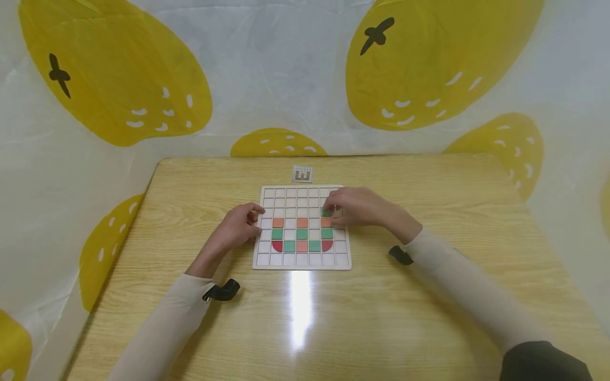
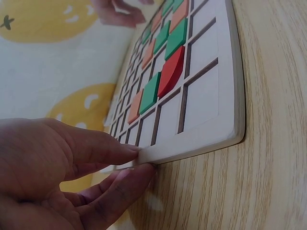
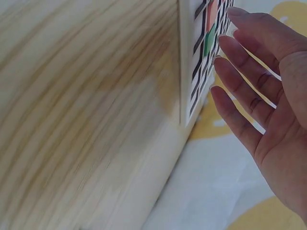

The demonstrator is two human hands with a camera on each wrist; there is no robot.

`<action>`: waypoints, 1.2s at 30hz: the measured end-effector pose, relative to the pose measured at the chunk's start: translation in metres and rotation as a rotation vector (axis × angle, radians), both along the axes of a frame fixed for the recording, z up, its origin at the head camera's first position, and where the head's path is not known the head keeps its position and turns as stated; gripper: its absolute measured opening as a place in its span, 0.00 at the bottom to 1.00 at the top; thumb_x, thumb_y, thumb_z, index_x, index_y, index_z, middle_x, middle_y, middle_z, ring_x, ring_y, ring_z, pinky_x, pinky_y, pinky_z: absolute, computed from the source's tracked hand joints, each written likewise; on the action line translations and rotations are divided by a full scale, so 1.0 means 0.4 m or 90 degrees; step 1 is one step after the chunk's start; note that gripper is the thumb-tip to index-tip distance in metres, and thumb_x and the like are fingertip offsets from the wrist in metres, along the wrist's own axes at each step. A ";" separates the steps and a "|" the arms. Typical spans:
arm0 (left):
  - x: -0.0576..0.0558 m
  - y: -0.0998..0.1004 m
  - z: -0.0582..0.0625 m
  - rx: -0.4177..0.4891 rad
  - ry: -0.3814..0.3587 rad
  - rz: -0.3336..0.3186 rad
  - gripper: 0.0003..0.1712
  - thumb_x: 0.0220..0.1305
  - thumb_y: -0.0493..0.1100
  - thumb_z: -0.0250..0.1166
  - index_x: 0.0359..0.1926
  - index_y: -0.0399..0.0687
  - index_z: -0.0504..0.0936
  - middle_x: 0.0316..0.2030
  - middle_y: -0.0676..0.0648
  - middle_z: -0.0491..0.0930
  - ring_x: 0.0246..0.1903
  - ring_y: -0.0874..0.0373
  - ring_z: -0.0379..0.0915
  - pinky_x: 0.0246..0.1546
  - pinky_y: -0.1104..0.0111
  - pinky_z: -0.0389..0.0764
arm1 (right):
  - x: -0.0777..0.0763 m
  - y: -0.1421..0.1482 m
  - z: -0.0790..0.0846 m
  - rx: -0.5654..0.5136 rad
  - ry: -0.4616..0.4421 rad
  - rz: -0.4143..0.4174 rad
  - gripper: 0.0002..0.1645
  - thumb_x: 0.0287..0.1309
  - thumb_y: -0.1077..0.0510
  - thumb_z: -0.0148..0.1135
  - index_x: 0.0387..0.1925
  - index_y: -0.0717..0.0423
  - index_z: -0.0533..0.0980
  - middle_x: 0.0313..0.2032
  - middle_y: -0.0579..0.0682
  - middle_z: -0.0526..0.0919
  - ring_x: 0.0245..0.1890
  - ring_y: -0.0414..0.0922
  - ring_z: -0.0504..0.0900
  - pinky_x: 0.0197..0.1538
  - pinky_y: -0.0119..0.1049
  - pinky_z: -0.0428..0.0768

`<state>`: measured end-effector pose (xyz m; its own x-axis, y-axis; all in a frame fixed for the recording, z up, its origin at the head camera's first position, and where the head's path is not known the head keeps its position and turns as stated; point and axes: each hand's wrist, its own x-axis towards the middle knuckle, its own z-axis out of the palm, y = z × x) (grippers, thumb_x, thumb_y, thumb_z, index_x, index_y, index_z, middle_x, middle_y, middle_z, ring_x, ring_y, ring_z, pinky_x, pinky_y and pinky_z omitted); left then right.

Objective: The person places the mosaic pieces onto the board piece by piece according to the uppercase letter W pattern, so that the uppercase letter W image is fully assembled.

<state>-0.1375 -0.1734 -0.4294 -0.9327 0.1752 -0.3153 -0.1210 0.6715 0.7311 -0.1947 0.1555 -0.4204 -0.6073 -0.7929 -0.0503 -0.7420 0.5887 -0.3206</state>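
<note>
A white square grid board (image 1: 286, 263) lies on the table, with orange, green and rounded red tiles in some of its cells. My left hand (image 1: 236, 225) is at the board's left edge; in the left wrist view its thumb (image 2: 127, 154) rests on the rim and a finger presses the side, pinching it. Over the board's right columns is my right hand (image 1: 359, 206), fingertips close to a green tile (image 1: 326, 214) above an orange tile (image 1: 326, 223). The right wrist view shows those fingers (image 3: 240, 108) apart and gently bent, nothing visible between them.
Behind the board lies a small card (image 1: 302, 174) with a dark figure on a grid. A wooden table (image 1: 381, 312) spreads around the board. A white cloth (image 1: 276, 69) with yellow fruit prints hangs along the far side.
</note>
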 end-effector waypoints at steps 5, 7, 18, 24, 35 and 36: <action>0.001 0.001 -0.004 -0.003 -0.001 0.003 0.26 0.63 0.29 0.66 0.63 0.41 0.76 0.46 0.39 0.72 0.41 0.48 0.71 0.31 0.67 0.81 | -0.001 0.057 -0.001 0.007 -0.009 -0.038 0.16 0.57 0.53 0.72 0.48 0.50 0.84 0.43 0.43 0.85 0.42 0.42 0.80 0.48 0.42 0.82; 0.003 0.001 -0.004 -0.002 0.001 0.003 0.26 0.63 0.29 0.66 0.63 0.40 0.75 0.46 0.39 0.71 0.41 0.48 0.71 0.31 0.67 0.81 | -0.003 0.079 -0.002 0.007 -0.007 -0.050 0.16 0.57 0.54 0.72 0.48 0.50 0.84 0.44 0.44 0.85 0.43 0.43 0.81 0.48 0.43 0.82; 0.003 0.001 -0.002 0.004 0.005 0.001 0.27 0.62 0.28 0.66 0.62 0.38 0.76 0.44 0.38 0.71 0.39 0.49 0.70 0.30 0.67 0.80 | 0.005 0.186 -0.003 0.004 0.009 -0.107 0.14 0.55 0.54 0.75 0.44 0.52 0.85 0.42 0.47 0.86 0.43 0.47 0.83 0.47 0.48 0.82; 0.004 0.001 -0.004 0.001 0.000 -0.001 0.26 0.62 0.28 0.65 0.62 0.38 0.75 0.45 0.38 0.70 0.39 0.49 0.70 0.30 0.67 0.80 | 0.008 0.240 -0.013 0.009 0.009 -0.123 0.15 0.54 0.55 0.75 0.44 0.53 0.84 0.43 0.48 0.85 0.46 0.50 0.83 0.47 0.51 0.82; 0.002 0.001 0.001 -0.008 0.000 -0.003 0.27 0.63 0.29 0.65 0.63 0.39 0.75 0.46 0.38 0.71 0.41 0.48 0.69 0.31 0.68 0.79 | 0.018 0.314 -0.007 0.027 0.002 -0.158 0.17 0.52 0.57 0.76 0.44 0.52 0.84 0.43 0.49 0.84 0.44 0.50 0.83 0.44 0.52 0.83; 0.002 0.001 0.001 -0.008 0.001 -0.001 0.27 0.62 0.29 0.65 0.63 0.39 0.75 0.46 0.38 0.71 0.41 0.48 0.69 0.31 0.68 0.79 | 0.019 0.318 -0.006 0.026 0.000 -0.160 0.17 0.51 0.57 0.76 0.44 0.52 0.85 0.44 0.49 0.84 0.44 0.50 0.84 0.45 0.52 0.83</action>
